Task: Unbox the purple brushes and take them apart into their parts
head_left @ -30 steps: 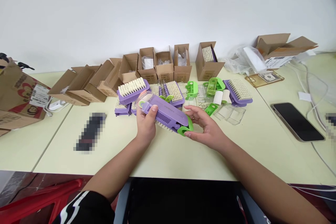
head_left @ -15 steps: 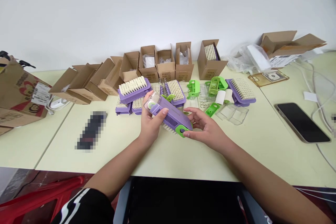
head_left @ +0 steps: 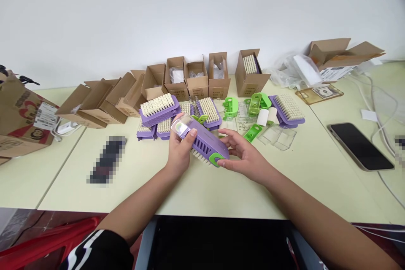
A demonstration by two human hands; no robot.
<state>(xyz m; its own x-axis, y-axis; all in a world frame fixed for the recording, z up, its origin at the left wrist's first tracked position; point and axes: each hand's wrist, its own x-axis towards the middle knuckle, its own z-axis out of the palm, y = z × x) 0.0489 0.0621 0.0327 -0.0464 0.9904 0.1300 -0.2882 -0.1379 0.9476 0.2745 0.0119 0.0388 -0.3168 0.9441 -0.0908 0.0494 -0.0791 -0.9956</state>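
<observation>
My left hand (head_left: 179,145) is closed round the upper left end of a purple brush (head_left: 207,138), its thumb lying along the top. A clear plastic cap (head_left: 179,125) covers that end. White bristles point down from the underside. At the brush's lower right end, my right hand (head_left: 242,152) has its thumb against a green end piece (head_left: 215,158), with its fingers curled round the far side. Behind the hands lie several more purple brushes (head_left: 159,107) with bristles up. Green plastic parts (head_left: 230,108), white rollers (head_left: 267,116) and clear plastic covers (head_left: 282,138) are to the right.
Open cardboard boxes (head_left: 198,83) line the wall; one box (head_left: 249,82) holds a bristled brush. A phone (head_left: 360,147) and white cables lie at the right, near a plastic bag (head_left: 292,71). A larger carton (head_left: 25,114) stands at the left. A red stool (head_left: 50,242) is below.
The whole view has shifted slightly, so things appear a little further left. Both hands keep nearly the same hold on the brush.
</observation>
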